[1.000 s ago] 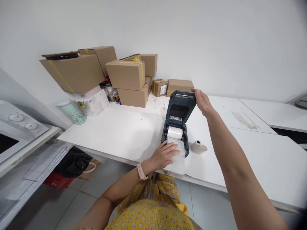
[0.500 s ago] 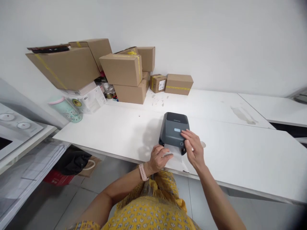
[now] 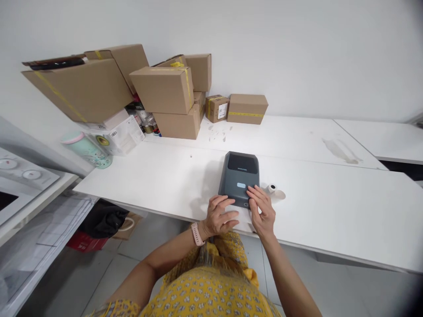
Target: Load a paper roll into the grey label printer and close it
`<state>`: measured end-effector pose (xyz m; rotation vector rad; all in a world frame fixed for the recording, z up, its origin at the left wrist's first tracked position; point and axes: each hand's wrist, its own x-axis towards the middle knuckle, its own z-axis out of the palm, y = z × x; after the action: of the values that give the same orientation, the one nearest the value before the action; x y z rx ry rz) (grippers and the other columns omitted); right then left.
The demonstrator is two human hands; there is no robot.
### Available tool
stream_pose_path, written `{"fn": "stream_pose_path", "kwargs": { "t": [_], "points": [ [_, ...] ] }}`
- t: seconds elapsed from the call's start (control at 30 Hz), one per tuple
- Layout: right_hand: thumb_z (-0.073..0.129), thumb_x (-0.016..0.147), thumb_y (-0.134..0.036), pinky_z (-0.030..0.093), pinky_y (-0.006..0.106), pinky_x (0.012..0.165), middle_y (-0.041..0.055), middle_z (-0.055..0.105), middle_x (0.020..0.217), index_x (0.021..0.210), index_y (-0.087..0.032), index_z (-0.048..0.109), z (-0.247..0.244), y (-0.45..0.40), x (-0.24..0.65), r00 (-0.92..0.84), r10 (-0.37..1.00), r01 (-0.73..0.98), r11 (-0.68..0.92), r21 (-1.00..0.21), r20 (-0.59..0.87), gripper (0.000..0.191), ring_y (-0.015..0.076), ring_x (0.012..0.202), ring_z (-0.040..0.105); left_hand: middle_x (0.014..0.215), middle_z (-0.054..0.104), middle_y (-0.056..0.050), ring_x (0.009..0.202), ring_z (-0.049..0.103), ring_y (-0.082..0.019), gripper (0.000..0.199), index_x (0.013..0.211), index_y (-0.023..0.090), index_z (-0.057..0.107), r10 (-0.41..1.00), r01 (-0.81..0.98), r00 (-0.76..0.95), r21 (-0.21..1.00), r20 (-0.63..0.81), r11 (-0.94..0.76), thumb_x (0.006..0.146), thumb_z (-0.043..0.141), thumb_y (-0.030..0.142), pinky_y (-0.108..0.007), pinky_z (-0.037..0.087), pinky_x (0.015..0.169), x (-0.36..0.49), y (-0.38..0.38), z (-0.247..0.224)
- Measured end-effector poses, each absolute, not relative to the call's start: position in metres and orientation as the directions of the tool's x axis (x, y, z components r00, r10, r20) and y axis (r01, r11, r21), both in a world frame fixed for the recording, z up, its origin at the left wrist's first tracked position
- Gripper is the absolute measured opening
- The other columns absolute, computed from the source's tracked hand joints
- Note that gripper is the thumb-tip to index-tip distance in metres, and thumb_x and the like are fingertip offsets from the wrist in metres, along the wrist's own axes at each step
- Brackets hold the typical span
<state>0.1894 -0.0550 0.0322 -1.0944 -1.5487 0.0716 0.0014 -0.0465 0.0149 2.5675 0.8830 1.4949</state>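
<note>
A dark grey device with a black top panel and a small light-blue patch stands near the front edge of the white table. White paper lies at its front, between my hands. My left hand touches the device's front left corner, fingers bent and apart. On the front right corner rests my right hand, its fingers laid over the casing and holding nothing. Just right of the device is a small white roll with a dark core.
Cardboard boxes are stacked at the back left, with two smaller ones by the wall. A mint tumbler stands beside a white box. An appliance with knobs is at the far left.
My right hand has shifted slightly left and down along the device's front corner. The device's lid sits lower at the front. The white roll now shows, and the view has moved a little.
</note>
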Motion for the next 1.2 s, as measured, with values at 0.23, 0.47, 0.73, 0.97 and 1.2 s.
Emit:
{"fn": "stream_pose_path", "kwargs": {
  "t": [0.23, 0.47, 0.73, 0.97, 1.2],
  "points": [
    [0.066, 0.086, -0.032, 0.037, 0.048, 0.112, 0.0053, 0.060, 0.137, 0.128, -0.028, 0.063, 0.041, -0.057, 0.177, 0.452, 0.801, 0.239, 0.314, -0.919, 0.391, 0.042, 0.0251, 0.132, 0.049, 0.156, 0.030, -0.011, 0.144, 0.027, -0.030, 0.070, 0.146, 0.026, 0.036, 0.961, 0.184, -0.004, 0.945, 0.277, -0.271, 0.085, 0.063, 0.049, -0.049, 0.028, 0.116, 0.013, -0.017, 0.057],
    [0.070, 0.078, -0.049, 0.045, 0.043, 0.103, 0.0050, 0.059, 0.138, 0.137, -0.029, 0.053, 0.066, -0.049, 0.192, 0.156, 0.947, -0.256, -0.234, -0.938, -0.279, 0.065, 0.0282, 0.125, 0.055, 0.136, 0.055, -0.017, 0.122, 0.053, -0.035, 0.078, 0.138, 0.022, 0.046, 0.758, 0.042, 0.566, 0.930, -0.323, 0.364, 0.071, 0.077, 0.048, -0.051, 0.045, 0.098, -0.007, 0.024, 0.085],
    [0.077, 0.071, -0.053, 0.053, 0.043, 0.090, 0.0115, 0.066, 0.126, 0.120, -0.024, 0.065, 0.100, -0.016, 0.228, -0.169, 0.779, -0.011, -0.614, -0.789, -0.604, 0.058, 0.0294, 0.114, 0.060, 0.136, 0.054, -0.018, 0.116, 0.055, -0.039, 0.094, 0.140, 0.025, 0.046, 0.517, 0.410, 0.628, 0.811, -0.582, 0.416, 0.057, 0.083, 0.052, -0.055, 0.048, 0.087, -0.009, 0.064, 0.099],
    [0.081, 0.068, -0.048, 0.052, 0.046, 0.096, 0.0110, 0.068, 0.124, 0.121, -0.025, 0.065, 0.109, 0.000, 0.233, -0.209, 0.717, 0.064, -0.669, -0.741, -0.665, 0.060, 0.0292, 0.114, 0.062, 0.135, 0.058, -0.013, 0.120, 0.055, -0.036, 0.092, 0.141, 0.028, 0.046, 0.500, 0.437, 0.627, 0.801, -0.598, 0.410, 0.060, 0.082, 0.050, -0.052, 0.049, 0.092, -0.002, 0.068, 0.110],
    [0.082, 0.066, -0.045, 0.051, 0.053, 0.096, 0.0093, 0.073, 0.114, 0.114, -0.024, 0.067, 0.089, -0.011, 0.222, -0.043, 0.844, -0.077, -0.537, -0.840, -0.535, 0.055, 0.0314, 0.108, 0.065, 0.129, 0.062, -0.012, 0.120, 0.056, -0.034, 0.078, 0.132, 0.025, 0.056, 0.694, 0.117, 0.637, 0.932, -0.335, 0.343, 0.061, 0.086, 0.035, -0.056, 0.046, 0.101, 0.002, 0.060, 0.084]
  ]
}}
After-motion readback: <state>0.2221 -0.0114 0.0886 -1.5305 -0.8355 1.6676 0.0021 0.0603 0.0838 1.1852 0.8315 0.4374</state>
